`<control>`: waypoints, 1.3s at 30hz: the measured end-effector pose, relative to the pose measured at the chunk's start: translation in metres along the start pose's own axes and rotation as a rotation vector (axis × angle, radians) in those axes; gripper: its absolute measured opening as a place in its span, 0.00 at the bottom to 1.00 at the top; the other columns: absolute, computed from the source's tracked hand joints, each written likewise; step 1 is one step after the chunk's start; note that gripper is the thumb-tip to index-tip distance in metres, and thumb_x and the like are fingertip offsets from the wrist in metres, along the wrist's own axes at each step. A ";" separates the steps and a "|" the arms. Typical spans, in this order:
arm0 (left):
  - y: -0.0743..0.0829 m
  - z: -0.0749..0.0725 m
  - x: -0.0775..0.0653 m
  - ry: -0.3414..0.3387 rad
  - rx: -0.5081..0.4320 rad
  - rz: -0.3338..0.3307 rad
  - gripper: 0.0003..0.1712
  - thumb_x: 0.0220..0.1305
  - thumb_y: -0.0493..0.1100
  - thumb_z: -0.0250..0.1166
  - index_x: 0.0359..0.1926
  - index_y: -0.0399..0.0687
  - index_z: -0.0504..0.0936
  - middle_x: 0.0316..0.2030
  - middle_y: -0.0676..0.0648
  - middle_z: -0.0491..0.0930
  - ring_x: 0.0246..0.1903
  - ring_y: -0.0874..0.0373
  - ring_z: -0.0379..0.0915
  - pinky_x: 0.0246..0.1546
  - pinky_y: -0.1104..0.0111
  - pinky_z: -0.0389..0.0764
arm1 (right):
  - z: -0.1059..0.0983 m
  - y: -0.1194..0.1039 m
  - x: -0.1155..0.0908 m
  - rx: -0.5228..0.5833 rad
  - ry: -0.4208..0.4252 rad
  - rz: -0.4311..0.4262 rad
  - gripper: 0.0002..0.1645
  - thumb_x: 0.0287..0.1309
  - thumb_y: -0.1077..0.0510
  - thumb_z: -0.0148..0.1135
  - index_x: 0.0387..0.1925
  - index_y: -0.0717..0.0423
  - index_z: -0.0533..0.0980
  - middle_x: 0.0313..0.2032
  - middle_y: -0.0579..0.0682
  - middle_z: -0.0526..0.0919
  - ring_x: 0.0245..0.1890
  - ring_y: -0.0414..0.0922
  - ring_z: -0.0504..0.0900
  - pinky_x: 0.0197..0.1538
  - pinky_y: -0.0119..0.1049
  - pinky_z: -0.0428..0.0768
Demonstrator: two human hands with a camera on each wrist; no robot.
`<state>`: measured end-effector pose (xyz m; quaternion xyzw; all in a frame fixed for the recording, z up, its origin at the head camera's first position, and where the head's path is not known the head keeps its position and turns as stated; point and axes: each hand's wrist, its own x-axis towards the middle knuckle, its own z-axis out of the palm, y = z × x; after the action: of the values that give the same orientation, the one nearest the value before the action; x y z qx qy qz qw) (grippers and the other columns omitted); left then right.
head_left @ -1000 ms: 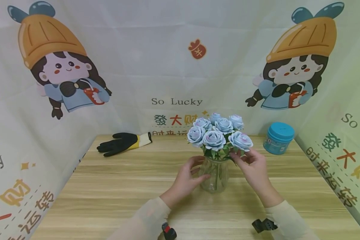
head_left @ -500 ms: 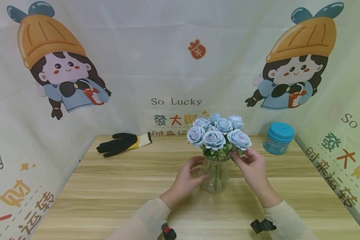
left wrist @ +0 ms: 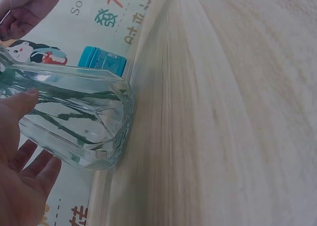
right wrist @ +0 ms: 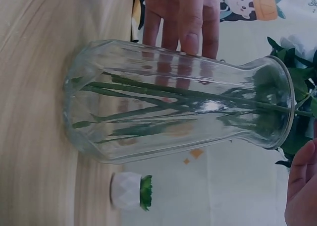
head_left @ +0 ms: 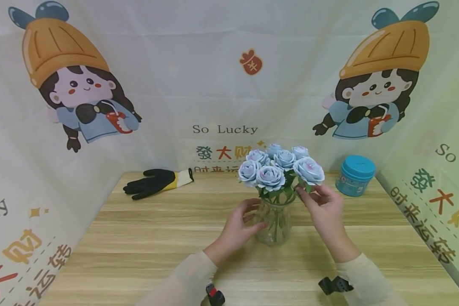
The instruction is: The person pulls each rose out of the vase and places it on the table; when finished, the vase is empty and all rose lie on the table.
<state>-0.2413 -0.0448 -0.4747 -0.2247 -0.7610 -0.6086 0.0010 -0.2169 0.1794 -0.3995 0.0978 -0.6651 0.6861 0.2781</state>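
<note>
A clear glass vase (head_left: pixel 277 233) stands upright on the wooden table, holding several pale blue roses (head_left: pixel 271 177). My left hand (head_left: pixel 240 223) holds the vase from the left, thumb on the near side and fingers curved round the far side. Through the glass in the right wrist view, green stems (right wrist: pixel 148 91) lean inside the vase (right wrist: pixel 163 149). My right hand (head_left: pixel 326 212) pinches the rightmost rose (head_left: pixel 309 171) just below its bloom, beside the vase's rim. Leaves partly cover that rim.
A black work glove (head_left: pixel 153 183) with a yellow and white cuff lies at the back left. At the back right stands a blue-lidded tub (head_left: pixel 355 176). The right wrist view also has a small white pot (right wrist: pixel 126 190) with a green plant. Printed cloth (head_left: pixel 168 85) encloses the table.
The rightmost rose shifted slightly left at first, then rose up and to the right with my right hand. The front rose tilted a little left. My left hand stays on the vase.
</note>
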 end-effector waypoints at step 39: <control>-0.003 0.000 0.003 -0.012 0.000 0.014 0.33 0.65 0.33 0.71 0.69 0.37 0.70 0.68 0.39 0.74 0.68 0.41 0.72 0.69 0.51 0.76 | -0.015 -0.051 0.037 0.210 0.113 -0.303 0.03 0.56 0.77 0.69 0.32 0.75 0.81 0.27 0.47 0.88 0.18 0.39 0.74 0.26 0.23 0.77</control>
<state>-0.2447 -0.0448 -0.4767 -0.2336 -0.7593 -0.6073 0.0009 -0.2182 0.2015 -0.3387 0.1867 -0.5510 0.7063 0.4034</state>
